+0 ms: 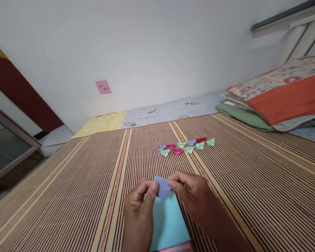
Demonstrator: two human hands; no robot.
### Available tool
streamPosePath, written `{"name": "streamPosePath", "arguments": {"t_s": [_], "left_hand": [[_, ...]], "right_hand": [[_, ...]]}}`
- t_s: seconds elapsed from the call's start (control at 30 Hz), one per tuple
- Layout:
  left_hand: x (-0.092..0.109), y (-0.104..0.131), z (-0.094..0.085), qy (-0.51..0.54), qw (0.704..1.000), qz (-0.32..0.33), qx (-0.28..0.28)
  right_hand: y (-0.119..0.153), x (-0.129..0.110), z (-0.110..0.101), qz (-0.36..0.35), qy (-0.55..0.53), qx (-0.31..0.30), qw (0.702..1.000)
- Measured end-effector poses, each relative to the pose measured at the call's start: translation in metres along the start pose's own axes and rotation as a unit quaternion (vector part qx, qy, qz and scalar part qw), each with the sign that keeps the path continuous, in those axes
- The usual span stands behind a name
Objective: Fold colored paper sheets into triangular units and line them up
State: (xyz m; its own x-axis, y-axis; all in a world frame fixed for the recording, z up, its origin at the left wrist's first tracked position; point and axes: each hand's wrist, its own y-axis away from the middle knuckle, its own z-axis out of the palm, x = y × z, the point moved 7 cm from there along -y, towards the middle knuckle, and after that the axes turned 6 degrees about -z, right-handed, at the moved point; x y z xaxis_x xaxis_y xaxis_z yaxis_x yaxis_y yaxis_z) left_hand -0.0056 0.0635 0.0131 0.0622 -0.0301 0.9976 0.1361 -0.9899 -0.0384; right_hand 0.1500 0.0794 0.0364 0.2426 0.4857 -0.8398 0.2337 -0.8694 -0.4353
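Between my two hands is a small piece of purple paper (163, 189), folded and held up at a tilt. The thumb and fingers of my left hand (141, 206) pinch its left edge. At its right corner, my right hand (190, 194) grips it between thumb and forefinger. Below the paper lies a flat light-blue sheet or book (170, 224), partly covered by my left hand. Farther off, several small folded paper pieces (185, 146) in green, pink, purple and red lie in two rows.
A striped mat (94, 182) spreads under everything. At the right, folded bedding (286, 94) in orange, floral and green is piled up. Patterned cloth (160, 112) runs along the white wall, where a pink note (103, 86) is stuck. A glass-paned frame (13, 143) stands at the left.
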Motion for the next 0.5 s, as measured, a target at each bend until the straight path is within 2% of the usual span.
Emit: {"name": "streamPosePath", "arguments": {"t_s": [0.1,0.2,0.27,0.4,0.5], "left_hand": [[0.009,0.003,0.002,-0.061,0.998,0.036,-0.005],[0.01,0.004,0.005,-0.046,0.998,0.035,-0.015],[0.011,0.004,0.007,-0.038,0.998,0.042,-0.017],[0.019,0.005,0.012,-0.071,0.993,0.097,-0.007],[0.017,0.003,0.017,-0.087,0.991,0.089,-0.05]], "right_hand": [[0.001,0.001,-0.003,-0.016,0.012,-0.006,1.0],[-0.001,0.001,-0.004,-0.021,0.0,-0.006,1.0],[-0.002,-0.002,-0.005,-0.031,-0.014,0.018,0.999],[-0.002,-0.011,-0.001,-0.055,-0.033,0.062,0.996],[-0.001,-0.015,0.002,-0.062,-0.018,0.056,0.996]]}}
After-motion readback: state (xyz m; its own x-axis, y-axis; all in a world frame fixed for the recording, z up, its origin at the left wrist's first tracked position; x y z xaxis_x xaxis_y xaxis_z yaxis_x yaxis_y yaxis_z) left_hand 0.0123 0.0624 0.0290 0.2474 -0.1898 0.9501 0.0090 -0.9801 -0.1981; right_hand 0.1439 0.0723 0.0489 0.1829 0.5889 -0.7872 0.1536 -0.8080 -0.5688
